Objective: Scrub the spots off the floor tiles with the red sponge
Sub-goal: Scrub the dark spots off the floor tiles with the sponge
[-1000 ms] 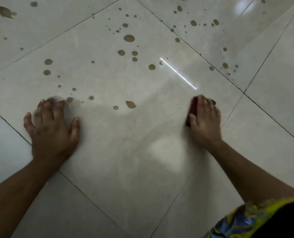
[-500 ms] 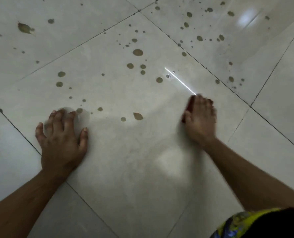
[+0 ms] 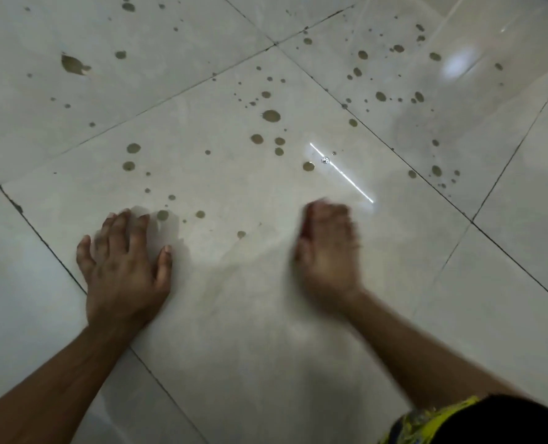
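My right hand [image 3: 327, 251] presses flat on the pale floor tile [image 3: 234, 315], blurred by motion. Under its fingers only a dark red sliver of the red sponge [image 3: 305, 223] shows at the left edge. My left hand [image 3: 122, 264] lies flat on the same tile with fingers spread, holding nothing. Several brown spots dot the tile beyond both hands; the nearest small spot [image 3: 241, 234] lies left of the sponge. A larger spot [image 3: 271, 116] sits farther up. The tile near my wrists looks free of spots.
A bright streak of reflected light [image 3: 343, 173] crosses the tile above my right hand. More brown spots cover the far right tile [image 3: 394, 75], and a big smear [image 3: 72, 64] marks the far left tile. A yellow patterned garment [image 3: 426, 421] shows at the lower right.
My right hand with the sponge has slid left and nearer, off the light streak toward the spots. The spot that lay beside the small one is gone. The view has tilted upward.
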